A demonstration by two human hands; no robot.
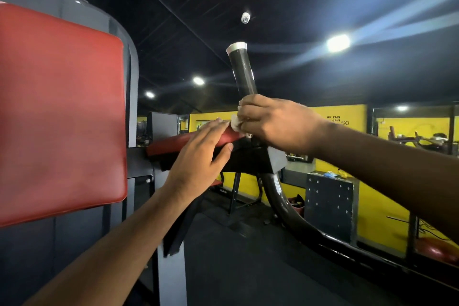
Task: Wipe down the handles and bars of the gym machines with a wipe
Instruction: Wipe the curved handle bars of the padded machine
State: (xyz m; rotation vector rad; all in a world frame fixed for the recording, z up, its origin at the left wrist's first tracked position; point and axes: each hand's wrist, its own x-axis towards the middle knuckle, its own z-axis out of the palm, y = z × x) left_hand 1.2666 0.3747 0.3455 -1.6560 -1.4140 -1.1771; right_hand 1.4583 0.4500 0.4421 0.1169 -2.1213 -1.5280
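A black handle (243,72) with a white end cap stands upright from the machine's arm. My right hand (275,123) is wrapped around the base of this handle, with a crumpled white wipe (235,124) pressed between its fingers and the grip. My left hand (198,159) lies flat, fingers together, on the red arm pad (173,144) and the black bracket just left of the handle. A thick black curved bar (280,201) runs down from the handle's bracket toward the lower right.
A large red back pad (62,112) on a grey frame fills the left side. A grey upright post (171,268) stands below my left arm. A black box (330,206) and other machines stand against the yellow wall (382,206) at the right.
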